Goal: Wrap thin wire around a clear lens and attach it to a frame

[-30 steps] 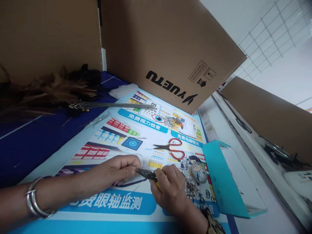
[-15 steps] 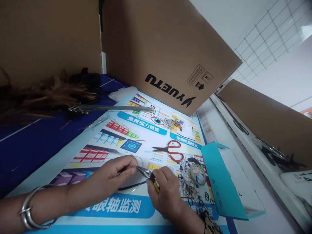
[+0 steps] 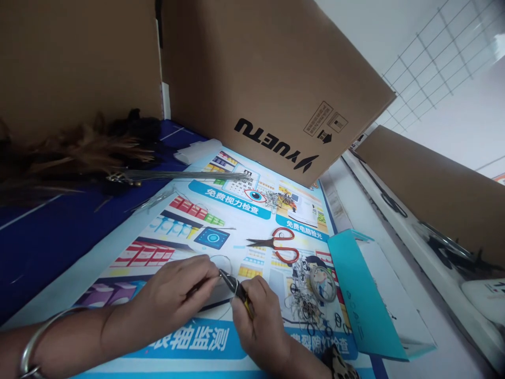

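Note:
My left hand (image 3: 185,287) is closed in a pinch on a thin wire (image 3: 229,260), which curves in a loop behind and below the fingers. The wire's pinched end is too small to make out. My right hand (image 3: 260,321) grips long-nose pliers (image 3: 229,281) with black and yellow handles. The jaws point left and meet the wire at my left fingertips; whether they are clamped is unclear. Red-handled scissors (image 3: 290,256) lie on the printed sheet beyond my hands. Right of the pliers lies a heap of small metal and black rings (image 3: 304,305), with a round coil (image 3: 323,284) beside it.
A teal open box (image 3: 357,300) stands at the right. A second small metal heap (image 3: 274,199) lies farther back. Long thin wires (image 3: 189,175) and brown feathers (image 3: 90,150) lie at the left. A large cardboard box (image 3: 268,79) walls off the back.
The pliers have turned so their nose points more steeply up and left, still at my left fingertips. My left hand has shifted slightly left and lower. The view has moved a little.

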### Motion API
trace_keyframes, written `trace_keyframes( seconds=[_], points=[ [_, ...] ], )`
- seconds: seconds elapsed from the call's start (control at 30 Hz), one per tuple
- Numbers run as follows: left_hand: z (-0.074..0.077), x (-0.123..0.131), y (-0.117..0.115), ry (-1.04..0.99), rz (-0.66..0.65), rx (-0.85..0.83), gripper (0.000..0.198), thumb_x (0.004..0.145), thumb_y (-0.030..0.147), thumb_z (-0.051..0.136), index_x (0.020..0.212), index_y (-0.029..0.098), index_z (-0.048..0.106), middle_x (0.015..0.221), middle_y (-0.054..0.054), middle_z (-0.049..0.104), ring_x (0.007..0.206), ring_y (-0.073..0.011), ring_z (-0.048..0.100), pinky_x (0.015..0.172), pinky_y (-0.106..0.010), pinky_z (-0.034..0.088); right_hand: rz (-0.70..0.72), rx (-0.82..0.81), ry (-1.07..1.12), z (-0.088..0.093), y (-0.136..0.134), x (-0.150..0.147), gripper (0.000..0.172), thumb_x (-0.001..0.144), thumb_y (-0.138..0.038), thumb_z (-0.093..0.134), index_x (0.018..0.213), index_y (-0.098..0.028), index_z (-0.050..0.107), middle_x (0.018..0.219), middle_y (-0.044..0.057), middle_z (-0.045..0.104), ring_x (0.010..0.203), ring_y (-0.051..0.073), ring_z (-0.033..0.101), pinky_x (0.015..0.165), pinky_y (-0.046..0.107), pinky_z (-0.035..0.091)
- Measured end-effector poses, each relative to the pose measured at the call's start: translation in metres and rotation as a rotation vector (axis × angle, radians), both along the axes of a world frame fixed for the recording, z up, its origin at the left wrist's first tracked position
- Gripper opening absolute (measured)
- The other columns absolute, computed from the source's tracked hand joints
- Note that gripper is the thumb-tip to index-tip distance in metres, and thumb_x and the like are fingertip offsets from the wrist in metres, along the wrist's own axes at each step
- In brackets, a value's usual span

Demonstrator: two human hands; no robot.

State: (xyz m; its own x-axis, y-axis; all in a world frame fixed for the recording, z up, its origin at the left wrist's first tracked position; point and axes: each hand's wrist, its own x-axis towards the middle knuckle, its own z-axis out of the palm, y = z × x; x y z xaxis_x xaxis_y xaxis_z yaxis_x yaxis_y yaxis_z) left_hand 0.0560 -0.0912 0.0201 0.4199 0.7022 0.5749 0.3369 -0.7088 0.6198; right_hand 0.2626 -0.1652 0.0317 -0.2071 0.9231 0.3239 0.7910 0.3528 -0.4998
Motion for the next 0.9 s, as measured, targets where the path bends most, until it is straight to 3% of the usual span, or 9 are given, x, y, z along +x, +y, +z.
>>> trace_keyframes(
  seconds=[0.3, 0.47, 0.63, 0.83, 0.9],
  points=[
    [-0.010, -0.010, 0.004, 0.038, 0.014, 0.329, 0.013, 0.100, 0.015, 0.055, 0.097, 0.023, 0.065, 0.083, 0.000, 0.075, 0.076, -0.0186, 0.071, 0.077, -0.031, 0.054, 0.015, -0.167, 0.111, 0.005, -0.002, -0.001, 0.015, 0.097, -0.032, 0.051, 0.084, -0.024, 0.048, 0.073, -0.002, 0.054, 0.064, 0.016, 0.053, 0.058, 0.026, 0.038],
    [-0.010, -0.019, 0.008, 0.124, -0.083, 0.490, 0.019, 0.097, 0.006, 0.055, 0.103, 0.023, 0.063, 0.077, -0.001, 0.072, 0.070, -0.0206, 0.066, 0.073, -0.035, 0.051, 0.097, -0.362, 0.298, 0.017, 0.001, 0.002, 0.026, 0.098, -0.036, 0.051, 0.077, -0.024, 0.042, 0.069, -0.005, 0.044, 0.063, 0.013, 0.044, 0.057, 0.024, 0.034],
    [-0.004, -0.023, 0.007, 0.154, -0.185, 0.480, 0.026, 0.098, 0.007, 0.057, 0.116, 0.025, 0.063, 0.075, -0.001, 0.071, 0.067, -0.0210, 0.062, 0.067, -0.036, 0.046, 0.219, -0.499, 0.436, 0.025, 0.003, 0.008, 0.028, 0.101, -0.044, 0.051, 0.084, -0.022, 0.057, 0.075, -0.003, 0.054, 0.068, 0.013, 0.051, 0.064, 0.025, 0.041],
    [0.000, -0.022, 0.006, 0.093, -0.016, 0.508, 0.015, 0.102, 0.008, 0.055, 0.108, 0.020, 0.062, 0.076, -0.002, 0.072, 0.069, -0.0195, 0.067, 0.070, -0.034, 0.052, 0.088, -0.175, 0.136, 0.011, 0.001, 0.022, 0.011, 0.092, -0.030, 0.062, 0.093, -0.020, 0.065, 0.084, 0.003, 0.062, 0.077, 0.018, 0.056, 0.069, 0.029, 0.042],
    [0.000, -0.022, 0.006, 0.087, 0.006, 0.544, 0.012, 0.103, 0.011, 0.054, 0.105, 0.019, 0.063, 0.077, -0.003, 0.074, 0.069, -0.0189, 0.068, 0.069, -0.033, 0.052, 0.062, -0.144, 0.117, 0.006, 0.001, 0.026, 0.010, 0.092, -0.029, 0.062, 0.094, -0.020, 0.066, 0.084, 0.004, 0.064, 0.078, 0.019, 0.058, 0.069, 0.029, 0.044]
  ],
)
